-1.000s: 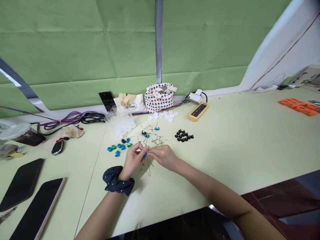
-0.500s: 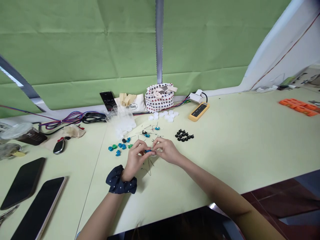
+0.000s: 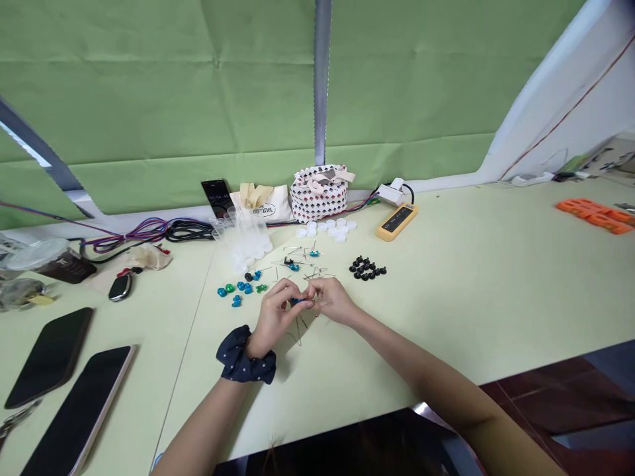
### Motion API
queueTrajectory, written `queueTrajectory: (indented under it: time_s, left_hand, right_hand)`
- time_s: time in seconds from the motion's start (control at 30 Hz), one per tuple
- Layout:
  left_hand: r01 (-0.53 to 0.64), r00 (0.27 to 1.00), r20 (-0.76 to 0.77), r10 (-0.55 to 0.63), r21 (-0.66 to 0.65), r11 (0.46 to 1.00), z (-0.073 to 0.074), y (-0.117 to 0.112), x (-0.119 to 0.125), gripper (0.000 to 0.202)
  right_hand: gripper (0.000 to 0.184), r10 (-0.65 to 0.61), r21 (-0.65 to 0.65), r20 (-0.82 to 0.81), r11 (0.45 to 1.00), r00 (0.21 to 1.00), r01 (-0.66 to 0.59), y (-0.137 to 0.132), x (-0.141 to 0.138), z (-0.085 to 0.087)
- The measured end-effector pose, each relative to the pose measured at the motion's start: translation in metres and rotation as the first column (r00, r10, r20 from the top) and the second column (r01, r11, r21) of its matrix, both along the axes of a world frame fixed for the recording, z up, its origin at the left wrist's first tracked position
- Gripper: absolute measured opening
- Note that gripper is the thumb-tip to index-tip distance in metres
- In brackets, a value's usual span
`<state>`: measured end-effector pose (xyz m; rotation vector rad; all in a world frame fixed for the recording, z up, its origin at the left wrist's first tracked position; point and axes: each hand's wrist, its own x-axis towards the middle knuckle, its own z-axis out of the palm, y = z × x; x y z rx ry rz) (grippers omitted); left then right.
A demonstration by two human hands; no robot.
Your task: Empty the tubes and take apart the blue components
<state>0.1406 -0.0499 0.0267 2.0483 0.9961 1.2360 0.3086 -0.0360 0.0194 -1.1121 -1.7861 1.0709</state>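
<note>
My left hand (image 3: 274,316) and my right hand (image 3: 331,301) meet above the pale green table top (image 3: 446,297), their fingertips pinching a small blue piece (image 3: 298,301) between them. A thin metal pin (image 3: 322,305) seems to run through it, though my fingers hide most of the join. Loose wire pins (image 3: 302,264) lie just beyond my hands. Blue and green beads (image 3: 238,289) sit to the left of them, and a group of black pieces (image 3: 366,268) to the right. A navy dotted scrunchie (image 3: 245,357) circles my left wrist.
White caps (image 3: 325,229) and clear plastic cups (image 3: 243,241) stand behind the pins. Two phones (image 3: 79,413) lie at the left, near a key fob (image 3: 122,287). Cables (image 3: 143,231), a patterned basket (image 3: 319,194) and an orange tray (image 3: 595,216) line the far side.
Both hands have moved slightly up the table and closer together around the blue piece. The scrunchie has moved with my left wrist.
</note>
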Motion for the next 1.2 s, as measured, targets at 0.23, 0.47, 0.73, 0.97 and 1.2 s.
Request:
queueTrajectory:
  time_s: [0.23,0.47,0.73,0.97,1.2]
  left_hand:
    - [-0.023,1.000,-0.011,0.023,0.014,1.000,-0.003,0.002,-0.003,0.012]
    - [0.026,0.999,0.029,-0.027,0.025,0.999,0.000,0.001,-0.002,0.011]
    - [0.042,0.996,0.080,-0.040,-0.024,0.999,0.003,-0.001,-0.001,0.011]
    - [0.049,0.995,0.095,-0.042,-0.072,0.996,0.001,0.001,-0.002,0.012]
    - [0.008,0.993,0.121,0.004,-0.101,0.995,-0.004,0.002,-0.003,0.013]
  right_hand:
    - [0.007,0.105,-0.028,-0.067,0.994,0.992,-0.107,-0.001,0.002,0.004]
    - [0.019,0.190,-0.023,-0.057,0.981,0.980,-0.192,0.001,0.010,0.006]
    - [0.010,-0.043,0.208,0.203,0.978,0.978,0.000,-0.004,0.008,0.017]
    - [0.004,0.017,-0.013,-0.007,1.000,1.000,-0.017,-0.005,0.002,0.001]
    - [0.011,0.131,-0.076,-0.133,0.987,0.982,-0.142,-0.006,0.003,0.002]
